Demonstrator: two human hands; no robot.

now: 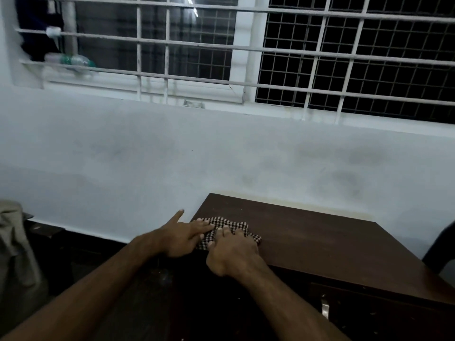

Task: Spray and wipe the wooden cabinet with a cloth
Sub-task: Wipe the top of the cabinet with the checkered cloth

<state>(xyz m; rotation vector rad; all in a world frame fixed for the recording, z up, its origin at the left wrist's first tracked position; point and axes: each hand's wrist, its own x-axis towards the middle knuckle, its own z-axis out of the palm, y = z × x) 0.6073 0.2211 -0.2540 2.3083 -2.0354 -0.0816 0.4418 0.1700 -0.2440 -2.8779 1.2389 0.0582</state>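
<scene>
Pressing checkered cloth point(227, 231) on cabinet point(320, 242) | left hand point(183, 238) flat | right hand point(232, 252) gripping

Wooden cabinet point(320, 242): dark brown, flat top, standing against the wall, a metal handle point(325, 308) on its front face. Checked cloth point(231, 227): black-and-white, crumpled flat, lying on the cabinet top at its near-left corner, partly overhanging the left edge. Much of the cloth is covered by hands; its full outline cannot be determined. No spray bottle can be identified.
</scene>
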